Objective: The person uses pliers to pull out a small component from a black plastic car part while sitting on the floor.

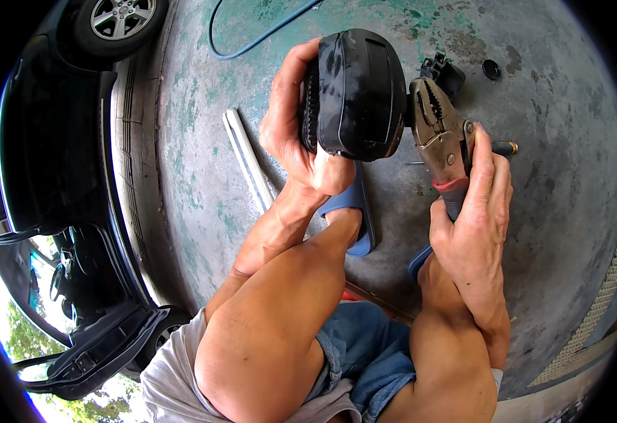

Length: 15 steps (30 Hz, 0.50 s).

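My left hand [287,127] is closed around a black plastic housing [356,92] with a toothed dark inner edge, held up over my left leg. In my right hand [474,218] are metal locking pliers [441,141] with a red and grey grip, fingers wrapped round the handle. The pliers' serrated jaws point upward beside the housing's right side; whether they touch it I cannot tell. Behind them on the floor lie a black part [444,74], a small round black cap [491,69] and a tool with a black and yellow handle [504,148].
A white strip [245,151] lies on the stained concrete floor [202,204]. A blue hose [259,44] curves at the top. A dark car [47,155] with an open door stands at the left. My legs and blue sandals are below my hands; a mesh panel [583,317] is at right.
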{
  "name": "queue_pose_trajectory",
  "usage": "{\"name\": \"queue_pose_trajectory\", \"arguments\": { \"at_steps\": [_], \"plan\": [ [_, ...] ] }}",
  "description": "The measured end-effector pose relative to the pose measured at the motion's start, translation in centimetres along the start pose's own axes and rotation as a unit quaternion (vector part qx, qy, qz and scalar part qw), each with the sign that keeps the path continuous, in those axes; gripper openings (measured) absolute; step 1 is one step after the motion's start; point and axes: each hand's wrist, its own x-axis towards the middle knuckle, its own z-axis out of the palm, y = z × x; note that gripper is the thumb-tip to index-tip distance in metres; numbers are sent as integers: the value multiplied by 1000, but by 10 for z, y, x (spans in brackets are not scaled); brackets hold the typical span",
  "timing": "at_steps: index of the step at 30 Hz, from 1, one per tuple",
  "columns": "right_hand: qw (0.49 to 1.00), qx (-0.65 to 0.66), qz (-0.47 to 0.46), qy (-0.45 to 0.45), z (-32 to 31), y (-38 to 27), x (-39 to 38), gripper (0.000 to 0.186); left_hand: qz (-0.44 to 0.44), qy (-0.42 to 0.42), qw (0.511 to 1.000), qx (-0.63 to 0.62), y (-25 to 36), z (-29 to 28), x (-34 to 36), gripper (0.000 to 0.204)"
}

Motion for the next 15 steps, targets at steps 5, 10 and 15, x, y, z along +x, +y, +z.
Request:
{"name": "queue_pose_trajectory", "arguments": {
  "at_steps": [5,10,15],
  "plan": [
    [1000,-4,1,-3,0,1,0,102,2,4,1000,-15,-1,1,0,62],
    [1000,11,9,13,2,-1,1,89,-7,5,1000,-17,2,1,0,58],
    [999,-4,12,30,7,3,4,87,-4,-5,1000,-7,1,1,-1,57]
  ]
}}
